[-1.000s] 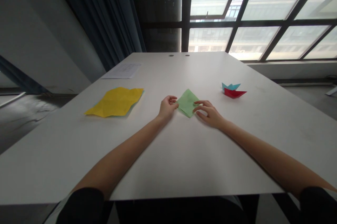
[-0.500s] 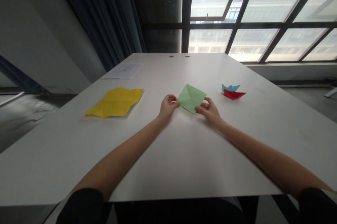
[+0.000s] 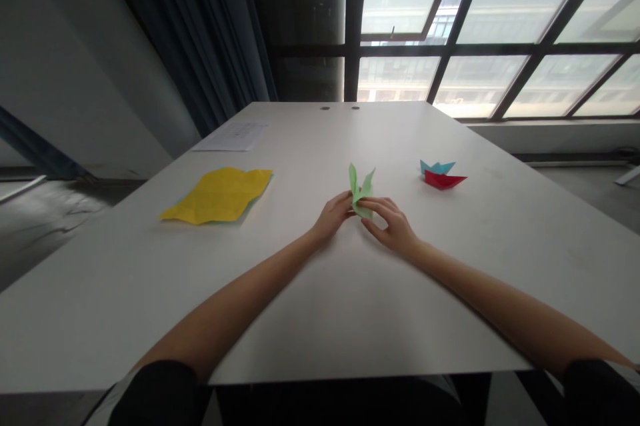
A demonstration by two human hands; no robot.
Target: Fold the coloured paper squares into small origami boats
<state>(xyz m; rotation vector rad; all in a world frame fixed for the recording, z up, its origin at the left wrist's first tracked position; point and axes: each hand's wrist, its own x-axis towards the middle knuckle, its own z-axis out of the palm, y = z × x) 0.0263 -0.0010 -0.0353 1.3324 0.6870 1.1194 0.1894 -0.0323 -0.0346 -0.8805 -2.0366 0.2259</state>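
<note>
A folded sheet of light green paper (image 3: pixel 363 209) is between my two hands, just above the middle of the white table. Two of its points stand up and spread apart like a V. My left hand (image 3: pixel 336 214) is closed on the paper's left side, its fingertips partly hidden behind it. From the right, my right hand (image 3: pixel 393 221) grips the paper, fingers across its front and the thumb lower down. To the right lie a red paper boat (image 3: pixel 444 181) and, touching or just behind it, a blue paper boat (image 3: pixel 436 167).
On the left of the white table (image 3: pixel 320 319) lies a crumpled yellow sheet (image 3: pixel 220 196) over a bluish one. Farther back is a white printed sheet (image 3: pixel 233 136). Two round holes sit near the far edge, below the windows (image 3: pixel 400 73).
The green paper has gone from a flat diamond to a bent shape with two raised points. My hands have come closer together around it.
</note>
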